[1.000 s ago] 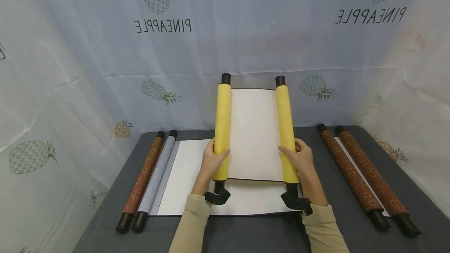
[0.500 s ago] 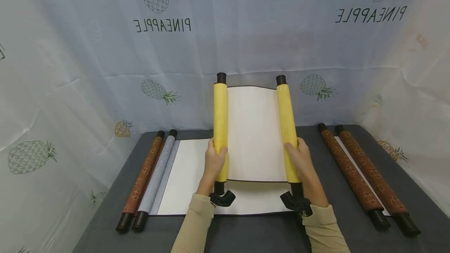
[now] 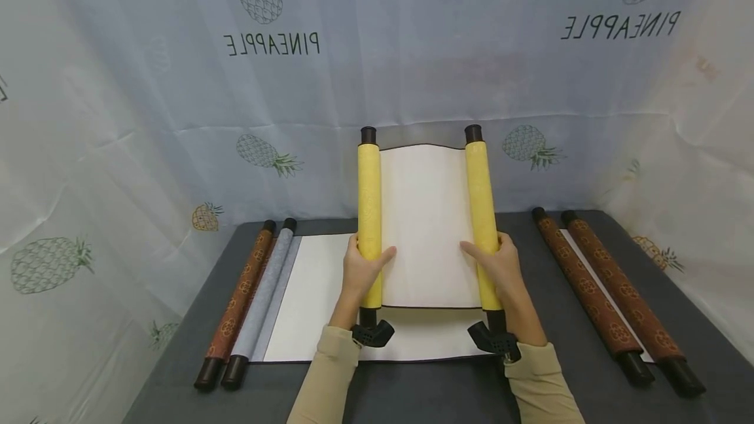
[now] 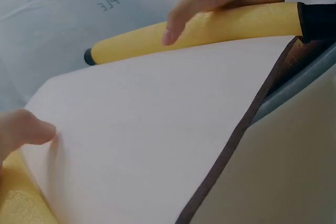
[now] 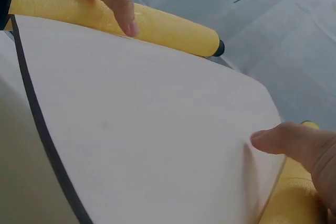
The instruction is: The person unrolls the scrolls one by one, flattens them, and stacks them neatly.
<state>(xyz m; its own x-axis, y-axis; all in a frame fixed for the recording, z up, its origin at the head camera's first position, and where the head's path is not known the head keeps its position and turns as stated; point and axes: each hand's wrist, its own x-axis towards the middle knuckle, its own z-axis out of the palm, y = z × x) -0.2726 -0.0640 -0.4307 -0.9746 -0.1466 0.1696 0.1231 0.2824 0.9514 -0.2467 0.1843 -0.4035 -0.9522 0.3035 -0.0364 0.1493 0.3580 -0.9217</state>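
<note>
A yellow hanging scroll (image 3: 424,228), partly unrolled, is held up above the table with its white side facing me. My left hand (image 3: 360,270) grips its left yellow roll (image 3: 370,201), thumb laid over onto the white sheet. The right roll (image 3: 480,195) is gripped by my right hand (image 3: 501,268), whose thumb likewise reaches onto the sheet. In the left wrist view the left thumb (image 4: 34,128) touches the paper, and in the right wrist view so does the right thumb (image 5: 278,139). Fingers behind the rolls are mostly hidden.
Beneath the held scroll lies another unrolled white scroll (image 3: 318,293) with a grey-blue roll (image 3: 264,293) on its left. A brown patterned scroll (image 3: 243,293) lies beside that. Another brown scroll (image 3: 580,273) rests at the right of the dark table (image 3: 424,391). A pineapple-print curtain (image 3: 424,70) hangs behind.
The two yellow rolls have moved slightly apart, showing a wider strip of white sheet, whose top now bows. Both thumbs have shifted inward from the rolls onto the sheet since half a second ago.
</note>
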